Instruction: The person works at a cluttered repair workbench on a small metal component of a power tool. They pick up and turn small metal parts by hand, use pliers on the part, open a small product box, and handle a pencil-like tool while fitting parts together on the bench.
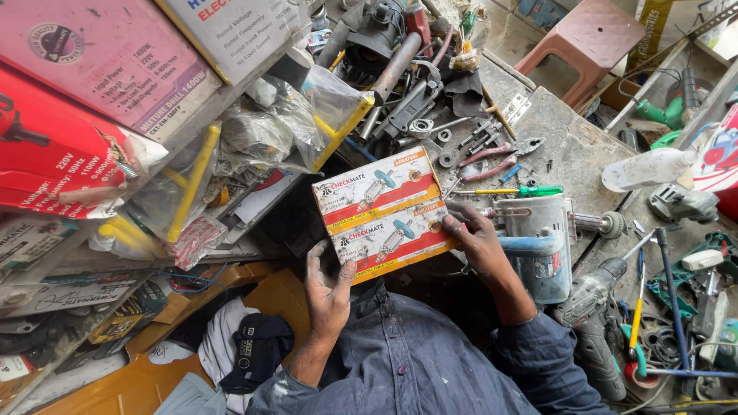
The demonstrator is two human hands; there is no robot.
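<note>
Two hands (327,296) (475,242) — fingers closed round two red-and-white cartons (384,211), stacked.

One view only, from a camera worn on the person's head, facing steeply down over the chest and forearms. It sits close: both hands fall mid-frame, the left hand (329,296) and right hand (477,242) at near arm's reach. The cluttered surface (569,150) fills the right and upper frame; shelves (223,104) of boxed goods run along the left edge. A pink stool (592,38) marks the far limit. No second view to compare.
</note>
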